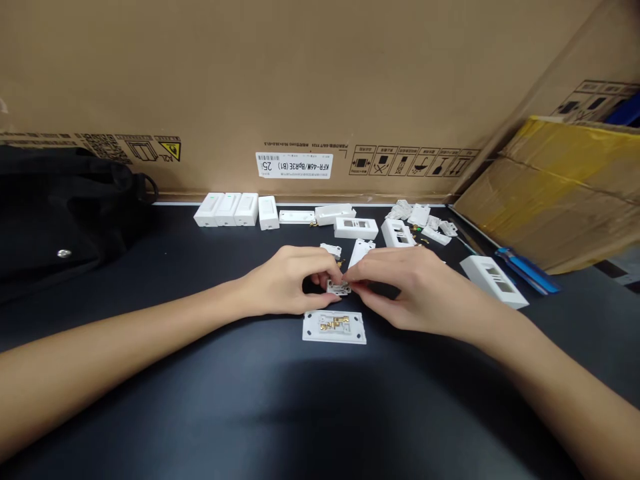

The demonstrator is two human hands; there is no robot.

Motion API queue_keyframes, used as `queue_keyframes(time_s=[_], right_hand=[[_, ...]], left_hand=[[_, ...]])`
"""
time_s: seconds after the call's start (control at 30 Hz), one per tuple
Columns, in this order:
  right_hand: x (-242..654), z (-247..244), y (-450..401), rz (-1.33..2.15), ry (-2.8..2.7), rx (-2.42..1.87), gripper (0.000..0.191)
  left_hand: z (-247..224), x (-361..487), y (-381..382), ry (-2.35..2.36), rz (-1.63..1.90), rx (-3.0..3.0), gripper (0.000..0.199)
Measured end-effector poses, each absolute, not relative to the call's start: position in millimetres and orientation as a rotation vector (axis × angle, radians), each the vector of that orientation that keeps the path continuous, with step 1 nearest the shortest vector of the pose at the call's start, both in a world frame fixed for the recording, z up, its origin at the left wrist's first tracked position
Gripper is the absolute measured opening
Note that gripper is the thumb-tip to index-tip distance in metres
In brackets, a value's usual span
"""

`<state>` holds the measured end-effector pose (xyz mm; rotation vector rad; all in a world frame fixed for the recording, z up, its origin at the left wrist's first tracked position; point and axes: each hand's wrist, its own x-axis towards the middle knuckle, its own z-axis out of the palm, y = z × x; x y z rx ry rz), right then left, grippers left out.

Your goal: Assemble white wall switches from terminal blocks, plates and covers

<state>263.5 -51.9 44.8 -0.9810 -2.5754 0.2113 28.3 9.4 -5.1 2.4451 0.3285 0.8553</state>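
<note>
Between my two hands is a small white plastic switch part (339,288) with slots in it. My left hand (295,280) is closed on its left side, thumb in front and fingers behind. My right hand (400,283) is pinched at the part's right edge; whatever its fingertips hold is too small to make out. Just in front lies a white rectangular base plate (334,335) with brass contacts (335,323) in its middle and holes at the corners. Behind my fingers are another white plate (361,252) and a small white piece (331,251).
White switch housings (227,209) line the back left. Open white frames (356,229) and several loose white pieces (419,215) lie at the back. A blue-handled screwdriver (529,270) and another white frame (494,281) are at right. A black bag (65,213) sits left; cardboard (300,80) walls the back.
</note>
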Motion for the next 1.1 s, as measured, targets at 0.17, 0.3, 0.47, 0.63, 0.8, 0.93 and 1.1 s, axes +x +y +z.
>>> queue_keyframes(time_s=[0.17, 0.3, 0.47, 0.63, 0.8, 0.93, 1.1], right_hand=[[263.5, 45.5, -52.9, 0.228, -2.587, -1.013, 0.021], [263.0, 44.3, -52.3, 0.222, -2.59, -1.052, 0.021], [261.3, 42.6, -51.7, 0.245, -2.588, -1.092, 0.019], [260.3, 41.9, -51.0, 0.236, -2.595, -1.116, 0.016], [261.0, 40.2, -50.5, 0.221, -2.619, -1.119, 0.019], [261.1, 39.5, -50.8, 0.203, -2.637, -1.087, 0.022], [259.3, 41.3, -50.9, 0.195, -2.658, -1.089, 0.023]], left_hand=[[-4.6, 28.9, 8.4, 0.34, 0.861, 2.459, 0.009], [-4.0, 28.9, 7.8, 0.352, 0.861, 2.459, 0.01], [-3.3, 28.6, 7.5, 0.357, 0.851, 2.445, 0.01], [-2.0, 28.7, 7.6, 0.36, 0.846, 2.447, 0.009], [-3.5, 29.2, 8.3, 0.286, 0.899, 2.46, 0.005], [-4.5, 30.4, 7.6, 0.283, 0.927, 2.491, 0.005], [-3.9, 30.4, 6.3, 0.292, 0.915, 2.504, 0.004]])
